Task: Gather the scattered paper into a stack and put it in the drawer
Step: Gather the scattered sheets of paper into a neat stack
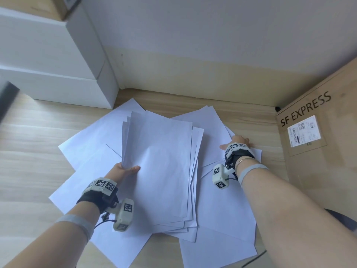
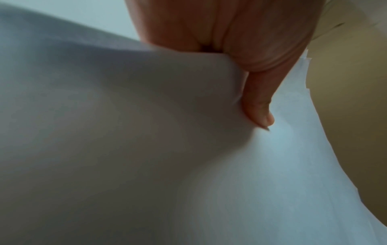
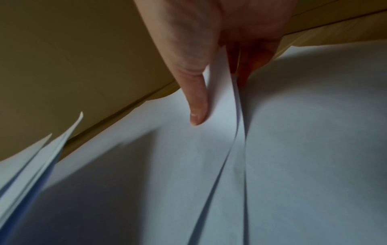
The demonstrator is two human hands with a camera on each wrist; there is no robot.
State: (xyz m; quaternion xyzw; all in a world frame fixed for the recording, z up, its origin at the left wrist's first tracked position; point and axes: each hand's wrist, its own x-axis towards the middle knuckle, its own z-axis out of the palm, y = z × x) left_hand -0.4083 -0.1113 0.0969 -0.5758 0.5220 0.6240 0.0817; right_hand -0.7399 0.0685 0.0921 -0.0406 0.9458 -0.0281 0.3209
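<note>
Beside the cardboard box, my right hand pinches loose sheets, a grip only its wrist view shows; my left hand grips the stack further from it.

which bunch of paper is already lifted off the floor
The centre stack, pinched at its left edge by the left hand. The loose sheets around it lie flat on the floor.

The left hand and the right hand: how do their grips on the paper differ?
The left hand pinches the gathered stack at its near left edge; the right hand pinches loose sheets at their far right edge, near the cardboard box. Both lay the thumb on top.
</note>
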